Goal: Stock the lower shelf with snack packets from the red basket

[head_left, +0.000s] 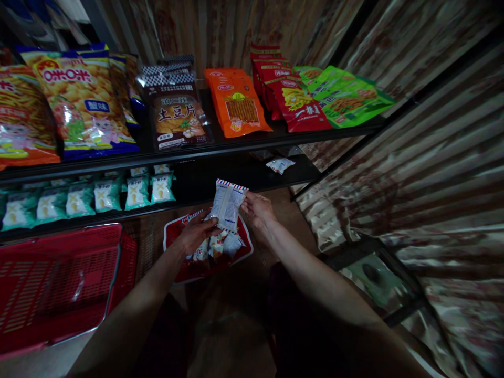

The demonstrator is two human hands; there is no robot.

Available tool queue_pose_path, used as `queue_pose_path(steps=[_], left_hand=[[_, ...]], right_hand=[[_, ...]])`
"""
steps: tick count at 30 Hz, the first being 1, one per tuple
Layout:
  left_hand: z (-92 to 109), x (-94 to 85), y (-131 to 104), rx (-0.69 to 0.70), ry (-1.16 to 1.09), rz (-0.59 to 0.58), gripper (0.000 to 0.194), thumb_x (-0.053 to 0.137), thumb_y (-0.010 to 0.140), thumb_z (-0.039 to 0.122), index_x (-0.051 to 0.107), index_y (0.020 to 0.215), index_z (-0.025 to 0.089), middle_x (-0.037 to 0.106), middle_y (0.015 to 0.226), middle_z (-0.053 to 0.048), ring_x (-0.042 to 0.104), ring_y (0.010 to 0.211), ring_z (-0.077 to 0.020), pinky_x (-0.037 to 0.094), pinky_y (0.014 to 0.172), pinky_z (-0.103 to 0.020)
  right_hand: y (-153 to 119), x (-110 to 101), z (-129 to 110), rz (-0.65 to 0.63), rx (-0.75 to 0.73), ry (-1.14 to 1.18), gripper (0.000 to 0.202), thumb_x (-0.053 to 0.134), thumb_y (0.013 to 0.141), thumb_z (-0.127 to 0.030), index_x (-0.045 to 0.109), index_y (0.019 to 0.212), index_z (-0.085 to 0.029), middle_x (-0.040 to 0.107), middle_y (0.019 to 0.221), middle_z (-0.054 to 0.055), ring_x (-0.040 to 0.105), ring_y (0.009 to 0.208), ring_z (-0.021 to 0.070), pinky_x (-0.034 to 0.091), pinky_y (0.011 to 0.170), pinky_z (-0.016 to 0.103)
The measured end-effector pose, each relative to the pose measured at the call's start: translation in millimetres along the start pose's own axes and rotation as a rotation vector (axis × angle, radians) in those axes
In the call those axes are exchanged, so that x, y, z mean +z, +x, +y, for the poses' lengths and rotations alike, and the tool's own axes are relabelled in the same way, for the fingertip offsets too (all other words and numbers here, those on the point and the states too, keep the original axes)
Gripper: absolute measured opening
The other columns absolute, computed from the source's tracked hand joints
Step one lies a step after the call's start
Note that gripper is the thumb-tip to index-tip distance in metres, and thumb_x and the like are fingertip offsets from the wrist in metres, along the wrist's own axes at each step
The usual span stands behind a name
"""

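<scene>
A small white snack packet (227, 206) with a red and blue striped edge is held between my two hands, its printed back toward me. My left hand (199, 232) grips its lower left corner. At its right edge, my right hand (259, 209) pinches it between thumb and fingers. Beneath the packet stands a red basket (170, 233) with a white rim, and several similar snack packets (216, 247) lie in it. One more striped packet (280, 165) rests on the lower shelf (240, 172), to the right.
On the upper shelf (236, 143) stand larger snack bags: brown (177, 113), orange (238, 102), red (291, 100) and green (350, 97). Small teal-and-white packets (106, 194) line the lower shelf's left. A red shopping basket (59, 278) sits at left. A corrugated wall (441, 157) bounds the right.
</scene>
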State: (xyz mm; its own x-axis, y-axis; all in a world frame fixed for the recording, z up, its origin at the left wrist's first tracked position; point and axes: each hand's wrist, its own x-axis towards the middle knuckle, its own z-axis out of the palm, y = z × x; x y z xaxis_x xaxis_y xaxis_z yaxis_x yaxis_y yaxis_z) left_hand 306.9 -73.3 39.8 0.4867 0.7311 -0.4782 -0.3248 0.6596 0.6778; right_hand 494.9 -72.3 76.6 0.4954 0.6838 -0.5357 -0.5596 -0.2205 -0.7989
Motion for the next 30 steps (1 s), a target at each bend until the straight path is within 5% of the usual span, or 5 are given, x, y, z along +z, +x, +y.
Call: queue_pose_path(steps=[9, 20, 25, 27, 30], left_hand=[[1.8, 6.3, -4.6, -0.009, 0.046, -0.052, 0.044, 0.075, 0.067, 0.010, 0.059, 0.107, 0.014, 0.070, 0.084, -0.005, 0.069, 0.076, -0.0194, 0.053, 0.085, -0.042], [0.8, 1.4, -3.3, 0.020, 0.096, -0.011, 0.039, 0.077, 0.062, 0.009, 0.064, 0.098, 0.013, 0.068, 0.082, -0.004, 0.067, 0.074, -0.0172, 0.054, 0.082, -0.039], [0.9, 1.7, -1.2, 0.032, 0.087, 0.062, 0.034, 0.074, 0.064, 0.007, 0.064, 0.095, 0.012, 0.069, 0.082, -0.006, 0.068, 0.073, -0.0174, 0.056, 0.078, -0.036], [0.9, 1.3, 0.8, 0.050, 0.070, 0.097, 0.034, 0.072, 0.065, 0.006, 0.063, 0.097, 0.013, 0.069, 0.083, -0.005, 0.068, 0.071, -0.0161, 0.056, 0.078, -0.034], [1.4, -0.1, 4.2, 0.081, 0.033, 0.132, 0.033, 0.072, 0.066, 0.006, 0.064, 0.097, 0.013, 0.068, 0.081, -0.004, 0.068, 0.071, -0.0151, 0.056, 0.077, -0.032]], right_hand=[[4.3, -2.1, -1.9, 0.050, 0.025, -0.027, 0.019, 0.065, 0.078, -0.013, 0.057, 0.061, -0.016, 0.059, 0.049, -0.003, 0.052, 0.042, 0.0045, 0.047, 0.044, 0.014], [9.9, -4.0, -2.1, 0.040, 0.023, -0.044, 0.017, 0.067, 0.077, -0.014, 0.057, 0.064, -0.016, 0.060, 0.050, -0.003, 0.052, 0.043, 0.0050, 0.047, 0.046, 0.014], [8.5, -4.2, 2.8, -0.098, 0.024, -0.079, 0.011, 0.065, 0.078, -0.017, 0.061, 0.069, -0.016, 0.066, 0.062, 0.000, 0.060, 0.054, 0.0071, 0.050, 0.055, 0.017], [7.6, -3.1, 8.2, -0.146, -0.022, -0.120, 0.004, 0.066, 0.076, -0.018, 0.063, 0.079, -0.018, 0.068, 0.069, 0.000, 0.063, 0.061, 0.0090, 0.051, 0.059, 0.019], [8.1, -2.1, 20.2, -0.157, -0.202, -0.235, 0.026, 0.069, 0.070, -0.019, 0.063, 0.095, -0.021, 0.068, 0.081, -0.001, 0.064, 0.074, 0.0102, 0.051, 0.071, 0.022]])
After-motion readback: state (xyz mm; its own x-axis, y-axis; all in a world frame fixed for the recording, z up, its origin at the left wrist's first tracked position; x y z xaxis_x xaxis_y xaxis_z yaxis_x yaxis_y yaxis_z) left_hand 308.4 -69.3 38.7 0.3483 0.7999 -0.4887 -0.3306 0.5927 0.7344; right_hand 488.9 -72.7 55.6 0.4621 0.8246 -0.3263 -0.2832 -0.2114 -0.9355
